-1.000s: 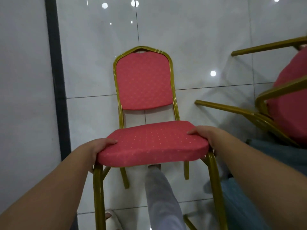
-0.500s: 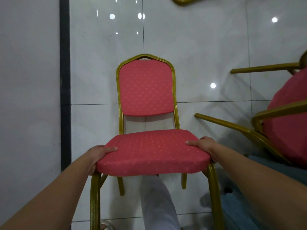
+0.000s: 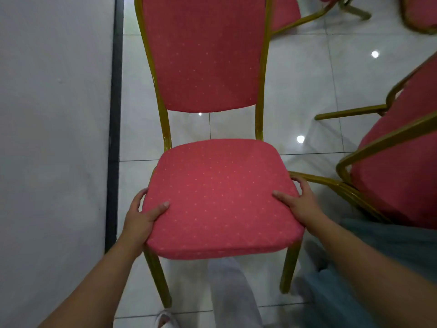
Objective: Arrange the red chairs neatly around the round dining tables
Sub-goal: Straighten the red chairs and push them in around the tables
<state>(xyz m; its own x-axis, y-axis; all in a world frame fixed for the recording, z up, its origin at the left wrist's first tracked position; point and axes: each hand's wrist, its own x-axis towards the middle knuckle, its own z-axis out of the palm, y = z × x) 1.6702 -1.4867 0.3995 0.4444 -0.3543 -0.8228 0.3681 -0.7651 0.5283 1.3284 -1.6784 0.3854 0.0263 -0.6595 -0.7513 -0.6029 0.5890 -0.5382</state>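
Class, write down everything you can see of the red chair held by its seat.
The red chair faces the camera, upright. Its padded seat and tall backrest wear red fabric dotted with small pale marks; the frame and front legs look like gold-painted metal tube. The left hand and right hand grip the seat's front corners, thumbs on top. It is over glossy pale floor tiles, beside a grey wall; whether its feet touch down is unclear.

Close wall [image 3: 54, 138] left, stacked chairs [image 3: 402, 176] right
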